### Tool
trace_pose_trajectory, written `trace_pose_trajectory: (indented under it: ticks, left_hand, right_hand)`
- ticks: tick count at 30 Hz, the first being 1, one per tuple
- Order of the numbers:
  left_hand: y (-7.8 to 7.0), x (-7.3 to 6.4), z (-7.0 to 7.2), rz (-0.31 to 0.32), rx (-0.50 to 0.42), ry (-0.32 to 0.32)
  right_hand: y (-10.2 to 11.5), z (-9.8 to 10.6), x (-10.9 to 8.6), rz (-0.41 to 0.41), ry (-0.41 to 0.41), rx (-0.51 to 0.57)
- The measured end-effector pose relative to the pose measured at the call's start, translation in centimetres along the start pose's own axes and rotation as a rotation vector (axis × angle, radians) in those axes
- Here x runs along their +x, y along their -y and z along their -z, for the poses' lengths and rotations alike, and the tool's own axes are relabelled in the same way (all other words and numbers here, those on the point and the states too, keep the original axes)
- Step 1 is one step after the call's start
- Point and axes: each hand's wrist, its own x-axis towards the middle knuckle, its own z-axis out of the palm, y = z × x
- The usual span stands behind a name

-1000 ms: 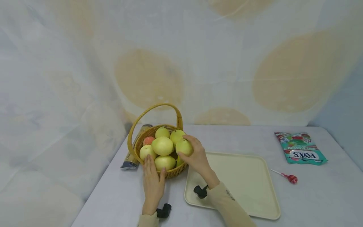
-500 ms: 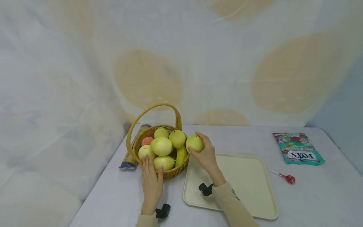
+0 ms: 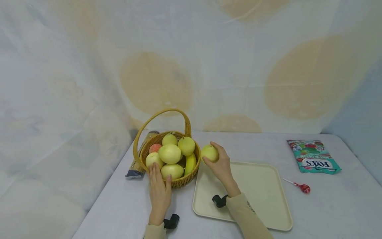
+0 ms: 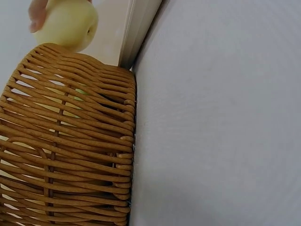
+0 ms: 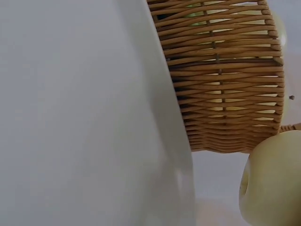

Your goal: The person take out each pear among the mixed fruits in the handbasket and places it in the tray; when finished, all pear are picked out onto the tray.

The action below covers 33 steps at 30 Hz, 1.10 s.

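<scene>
In the head view a wicker basket (image 3: pixel 183 182) with an arched handle holds several yellow-green fruits, a banana (image 3: pixel 190 164) and a red fruit (image 3: pixel 155 148). My left hand (image 3: pixel 160 196) rests with straight fingers at the basket's near rim, its fingertips by a pale apple (image 3: pixel 154 159). Off the basket's right side, my right hand (image 3: pixel 222 167) holds a round yellow-green pear (image 3: pixel 210 153) between thumb and fingers. The left wrist view shows this pear (image 4: pixel 66 26) beyond the wicker wall (image 4: pixel 70 127). Its dimpled end faces the right wrist camera, where the pear (image 5: pixel 275 183) is partly cut off.
A cream tray (image 3: pixel 256 196) lies right of the basket, beneath my right forearm. Farther right are a red lollipop (image 3: pixel 305 188) and a teal Fox's candy bag (image 3: pixel 316 159). A gold and dark packet (image 3: pixel 135 173) lies partly behind the basket. A patterned cloth backs the table.
My right hand has lifted the pear out of the basket and moved it right, past the rim, uncovering the banana. The left hand stays at the near rim.
</scene>
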Motion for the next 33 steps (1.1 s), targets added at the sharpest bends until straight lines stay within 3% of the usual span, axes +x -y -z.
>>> trace_pose_trajectory:
  ticks: [14,21,27,33]
  left_hand:
    - [0.3,-0.1,-0.1,0.02,0.007,0.034]
    - [0.3,0.0,-0.1,0.023,-0.01,0.036]
    - [0.2,0.0,0.0,0.006,-0.015,0.019]
    - [0.2,-0.1,0.1,0.019,-0.021,0.031]
  right_hand:
    - [-2.2,-1.1,-0.2,-0.103,0.0,-0.006]
    - [-2.5,-1.6,-0.1,-0.072,-0.002,0.011]
    - [-2.6,-1.8,-0.2,-0.084,0.03,0.008]
    - [-2.6,-2.0,-0.4,-0.15,0.086,-0.026]
